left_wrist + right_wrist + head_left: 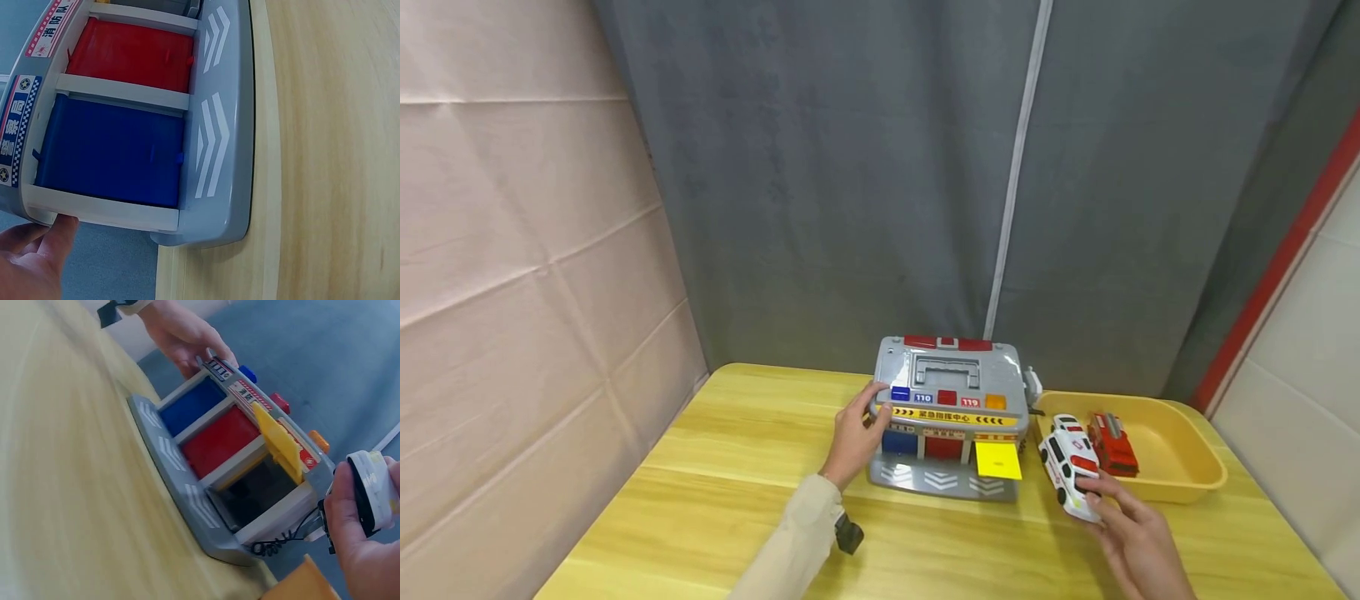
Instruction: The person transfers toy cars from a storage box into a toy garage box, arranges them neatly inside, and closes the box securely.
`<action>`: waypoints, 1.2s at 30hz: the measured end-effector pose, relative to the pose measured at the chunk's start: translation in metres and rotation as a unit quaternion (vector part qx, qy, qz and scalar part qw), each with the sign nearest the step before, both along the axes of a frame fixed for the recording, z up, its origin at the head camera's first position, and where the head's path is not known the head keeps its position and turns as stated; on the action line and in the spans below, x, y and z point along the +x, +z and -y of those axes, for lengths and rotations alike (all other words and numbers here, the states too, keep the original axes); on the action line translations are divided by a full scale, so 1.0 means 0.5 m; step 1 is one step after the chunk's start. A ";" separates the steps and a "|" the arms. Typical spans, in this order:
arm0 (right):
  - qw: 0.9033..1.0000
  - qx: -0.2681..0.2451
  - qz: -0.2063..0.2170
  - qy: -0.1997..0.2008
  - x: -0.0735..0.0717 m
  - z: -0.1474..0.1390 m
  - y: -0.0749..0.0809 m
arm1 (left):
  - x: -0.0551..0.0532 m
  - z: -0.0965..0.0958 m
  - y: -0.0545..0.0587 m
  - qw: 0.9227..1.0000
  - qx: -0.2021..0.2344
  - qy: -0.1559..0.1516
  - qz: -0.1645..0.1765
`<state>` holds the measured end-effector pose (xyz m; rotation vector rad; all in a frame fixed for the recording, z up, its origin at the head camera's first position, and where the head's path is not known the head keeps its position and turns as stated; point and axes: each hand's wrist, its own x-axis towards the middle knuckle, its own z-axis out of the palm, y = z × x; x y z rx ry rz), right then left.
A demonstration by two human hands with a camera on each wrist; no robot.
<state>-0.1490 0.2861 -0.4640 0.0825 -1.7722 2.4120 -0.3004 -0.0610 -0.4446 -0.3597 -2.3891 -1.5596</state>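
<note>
A grey toy garage stands on the table, its blue door and red door down and its yellow door swung up. My left hand grips the garage's left side near the top front edge, thumb against the front. In my right hand a white toy ambulance is pinched by its front end, just right of the garage. Seen from the right wrist, the bay under the yellow door is dark inside.
A yellow tray sits at the right with a red toy fire truck in it. A coiled black cord hangs on the garage's right side, by a white handset. A grey curtain hangs behind the table.
</note>
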 end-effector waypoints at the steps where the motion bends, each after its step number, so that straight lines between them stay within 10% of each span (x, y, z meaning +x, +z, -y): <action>1: 1.000 0.010 0.016 -0.009 0.002 0.000 -0.003 | 0.000 -0.001 0.000 1.000 0.000 -0.002 0.000; 12: 0.966 0.082 0.241 -0.045 0.004 0.011 -0.011 | 0.004 0.002 0.003 1.000 -0.002 0.002 -0.001; 20: 0.968 0.002 0.244 -0.057 0.009 0.027 -0.019 | 0.003 0.003 0.004 1.000 -0.001 0.002 0.013; 36: 0.967 0.064 0.246 -0.037 0.012 0.048 -0.033 | 0.003 0.001 0.002 1.000 -0.003 0.000 0.009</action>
